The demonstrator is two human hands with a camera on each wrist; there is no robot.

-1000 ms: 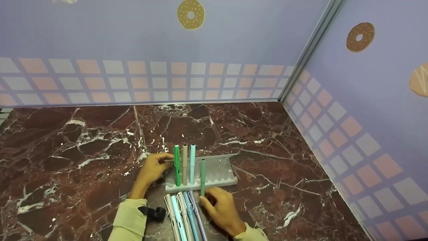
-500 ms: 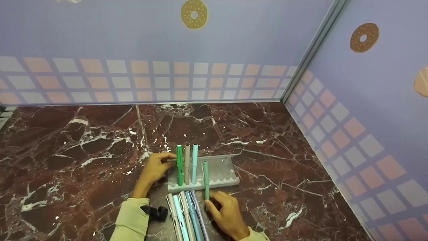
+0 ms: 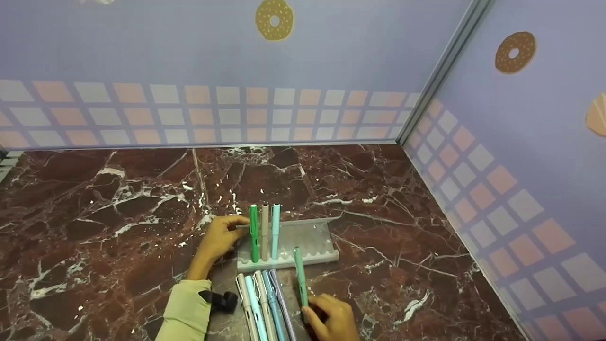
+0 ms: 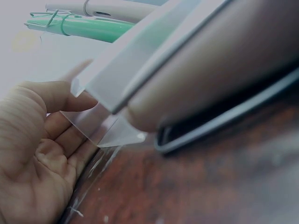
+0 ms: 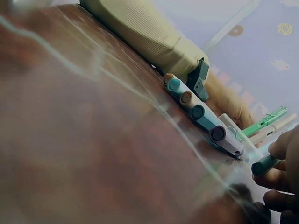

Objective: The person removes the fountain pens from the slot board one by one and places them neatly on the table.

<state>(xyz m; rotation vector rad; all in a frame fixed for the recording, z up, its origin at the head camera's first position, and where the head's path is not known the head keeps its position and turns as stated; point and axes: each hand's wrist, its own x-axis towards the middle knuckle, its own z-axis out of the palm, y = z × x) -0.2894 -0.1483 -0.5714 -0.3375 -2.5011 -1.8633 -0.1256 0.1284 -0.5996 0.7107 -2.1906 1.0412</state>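
A clear pen stand with a notched front lip bears a green pen, a beige pen and a light blue pen, side by side at its left. My left hand holds the stand's left end; in the left wrist view, thumb and fingers lie about its clear edge. With thumb and fingers, my right hand pinches a grey-green pen near its lower end. That pen tilts in front of the stand. Several pens lie in a row nearer me.
A dark red marbled tabletop spreads around the stand. Behind it rises a lilac wall with pale squares, and a second panel stands on the right. A black wrist device is on the left sleeve.
My right hand has drawn back toward me and slightly right, bringing the grey-green pen lower and away from the stand. The left hand keeps its place at the stand.
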